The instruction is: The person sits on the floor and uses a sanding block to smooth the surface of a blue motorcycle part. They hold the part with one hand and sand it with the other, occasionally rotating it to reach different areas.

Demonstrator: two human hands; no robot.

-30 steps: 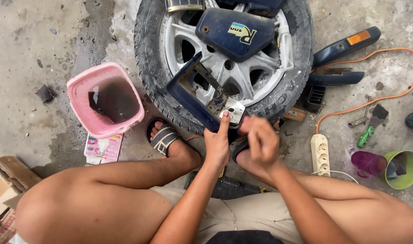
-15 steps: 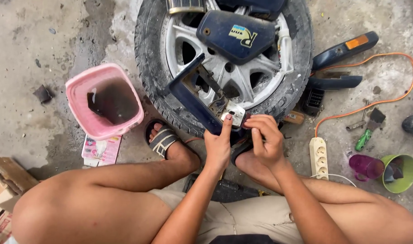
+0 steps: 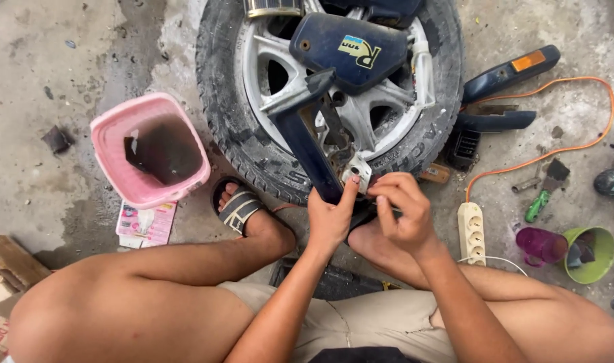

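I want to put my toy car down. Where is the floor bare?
Bare concrete lies left of the pink bucket, toward the upper left. It is crowded right of the tyre: orange cable, power strip, green cup and tools. Both hands fill the middle.

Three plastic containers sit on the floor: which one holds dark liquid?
The pink bucket, left of the tyre. It is the biggest, with dark liquid inside. The purple cup and green cup sit together at the right.
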